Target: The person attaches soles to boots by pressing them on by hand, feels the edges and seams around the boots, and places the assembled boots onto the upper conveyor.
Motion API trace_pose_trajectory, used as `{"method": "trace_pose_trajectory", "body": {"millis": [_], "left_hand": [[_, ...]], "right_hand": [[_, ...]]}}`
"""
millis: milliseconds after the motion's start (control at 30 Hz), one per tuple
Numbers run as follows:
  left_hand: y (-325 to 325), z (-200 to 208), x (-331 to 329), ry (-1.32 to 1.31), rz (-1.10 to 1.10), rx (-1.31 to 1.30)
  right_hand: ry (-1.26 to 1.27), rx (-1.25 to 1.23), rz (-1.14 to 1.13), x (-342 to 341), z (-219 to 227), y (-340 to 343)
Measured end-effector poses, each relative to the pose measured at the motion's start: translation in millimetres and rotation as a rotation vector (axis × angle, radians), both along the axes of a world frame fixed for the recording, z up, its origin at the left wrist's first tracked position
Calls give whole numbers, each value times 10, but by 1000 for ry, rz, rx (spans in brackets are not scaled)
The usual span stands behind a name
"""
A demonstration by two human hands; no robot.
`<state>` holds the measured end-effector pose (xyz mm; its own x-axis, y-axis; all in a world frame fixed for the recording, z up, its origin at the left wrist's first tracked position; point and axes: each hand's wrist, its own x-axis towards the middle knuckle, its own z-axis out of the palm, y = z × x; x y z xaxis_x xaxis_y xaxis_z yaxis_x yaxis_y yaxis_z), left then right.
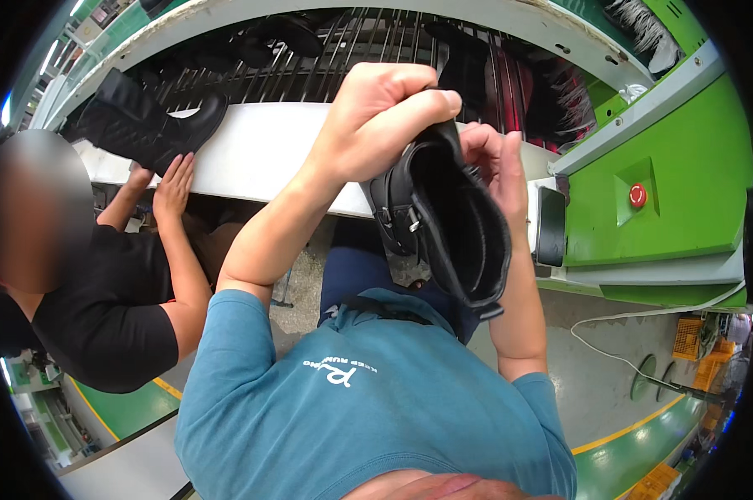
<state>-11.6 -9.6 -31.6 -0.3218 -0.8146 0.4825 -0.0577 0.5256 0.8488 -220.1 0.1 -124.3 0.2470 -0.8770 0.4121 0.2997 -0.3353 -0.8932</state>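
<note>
A black boot [401, 196] with straps and a metal buckle is held up in front of my body. Its dark opening is tipped down toward me. My left hand [385, 121] is closed around the boot's far part, with the thumb lying along the top. On the boot's right side, my right hand [500, 171] has bent fingers against it; the boot partly hides them, and what exactly they grasp is not clear.
A white work surface [264, 137] runs ahead, with metal rollers [355, 50] and dark footwear behind. To the left, a co-worker's hands [174, 183] touch another black boot [147, 125]. A green machine [651, 192] with a red button [637, 195] stands at right.
</note>
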Motion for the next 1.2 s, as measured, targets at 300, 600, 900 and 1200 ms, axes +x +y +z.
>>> {"method": "trace_pose_trajectory", "body": {"millis": [300,600,900,1200], "left_hand": [[-194,-91,-122,30,172,-170],[-95,104,-56,31,188,-764],[-236,14,-256,321,99,-708],[-257,-115,-261,441,-25,-744]], "right_hand": [[34,-129,60,73,553,120],[26,-44,89,159,706,306],[-122,-5,82,322,626,313],[-223,120,75,434,430,359]]}}
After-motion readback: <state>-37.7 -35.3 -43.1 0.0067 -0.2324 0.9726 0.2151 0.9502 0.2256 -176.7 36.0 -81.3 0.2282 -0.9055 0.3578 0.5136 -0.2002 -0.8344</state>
